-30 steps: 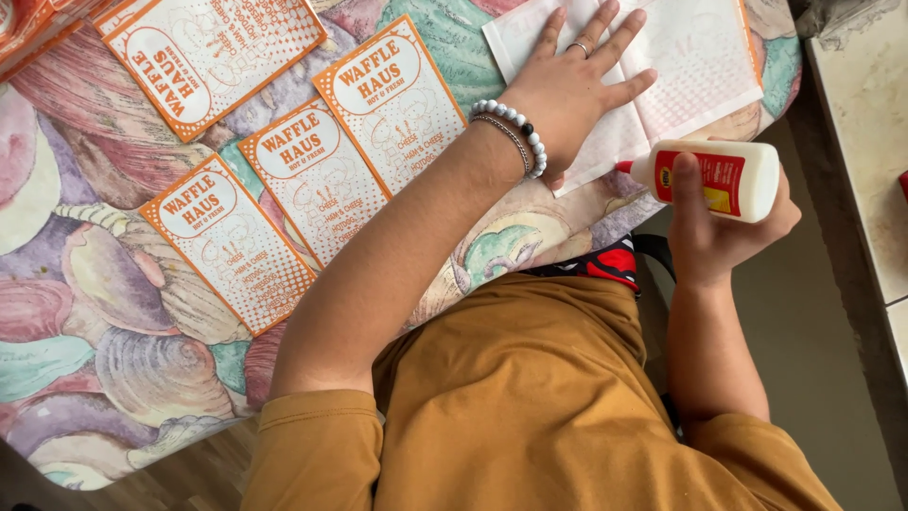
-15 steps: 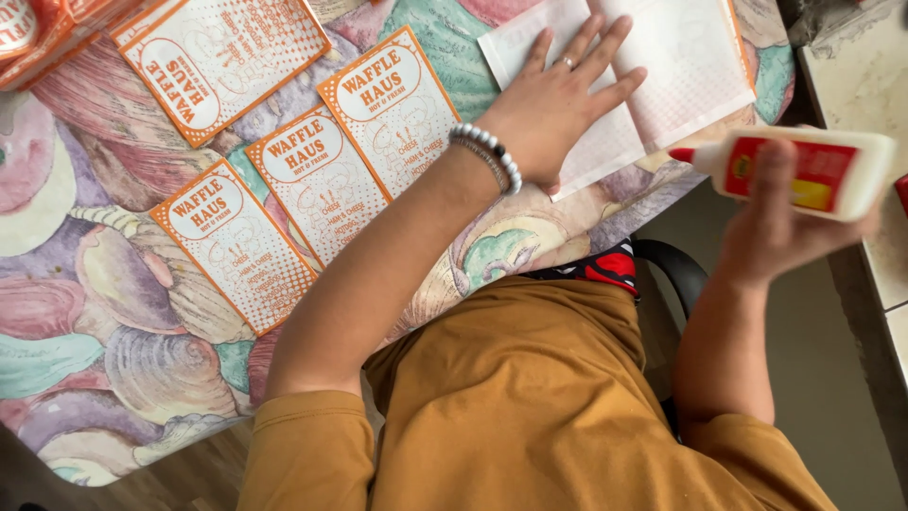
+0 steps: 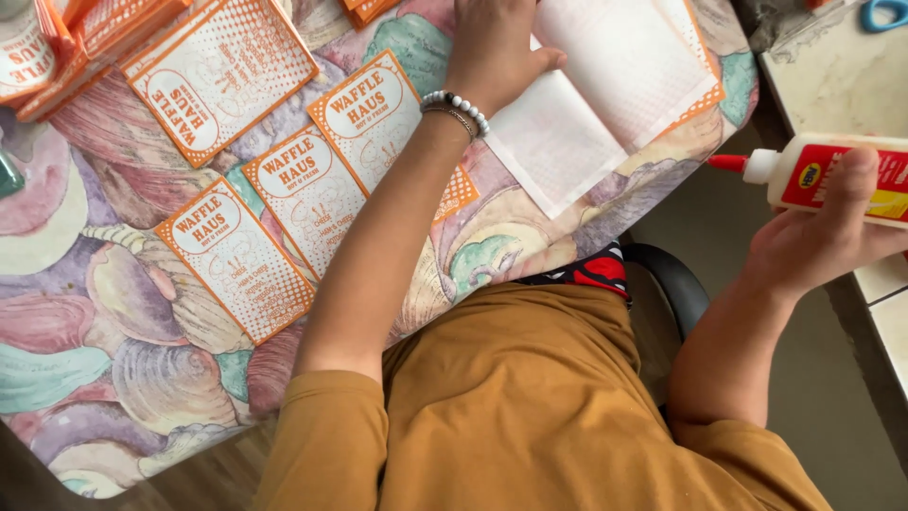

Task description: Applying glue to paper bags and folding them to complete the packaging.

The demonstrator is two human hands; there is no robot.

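My left hand (image 3: 497, 47) lies flat on the white paper sheet (image 3: 605, 90), pinning it to the shell-patterned tablecloth (image 3: 113, 350); my right hand (image 3: 813, 255) grips the glue bottle (image 3: 837, 175) – red nozzle (image 3: 728, 163) seemingly capped – off the table's edge.

We observe bright, even, diffuse daylight with no harsh glare. Soft shadows lie under the forearm on the shell-patterned bench cloth (image 3: 113, 369). Focus is sharp centrally; we note slight motion blur at the frame edges.
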